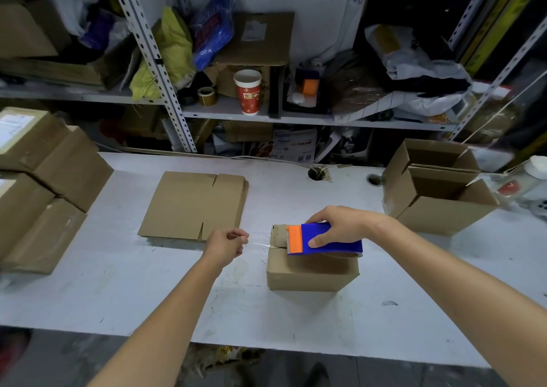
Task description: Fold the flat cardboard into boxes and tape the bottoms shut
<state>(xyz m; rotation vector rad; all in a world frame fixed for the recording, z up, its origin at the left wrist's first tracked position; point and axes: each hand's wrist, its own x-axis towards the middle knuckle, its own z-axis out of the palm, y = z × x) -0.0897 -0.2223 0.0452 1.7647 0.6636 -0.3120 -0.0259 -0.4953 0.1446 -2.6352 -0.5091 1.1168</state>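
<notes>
Cardboard folded into a small box (307,272) stands on the white table (118,292) with its closed flaps facing up. I take that face to be the bottom, turned uppermost so the seam can be taped. On top of the box lies a blue and orange tape dispenser (325,240), its orange cutter end at the box's left edge.

The right grip (340,224) is wrapped over the dispenser, thumb on the near side and fingers over the far side, holding it down on the flaps. Its forearm comes in from the box's right and near side. Just left of the box, the left grip (228,243) is curled and pinches the free end of a thin clear tape strip (262,244), which runs taut to the box's left edge. The strip seems to be drawn past that edge so it can be folded down the box's side while the dispenser anchors the rest. The taping looks under way, not finished. The left forearm reaches in from the near side.

Behind and left of the box lies a stack of flat cardboard (192,206), not yet folded. To the box's right and farther back stand open boxes (438,203), flaps up. Well to the box's left, closed boxes (44,185) are piled.
</notes>
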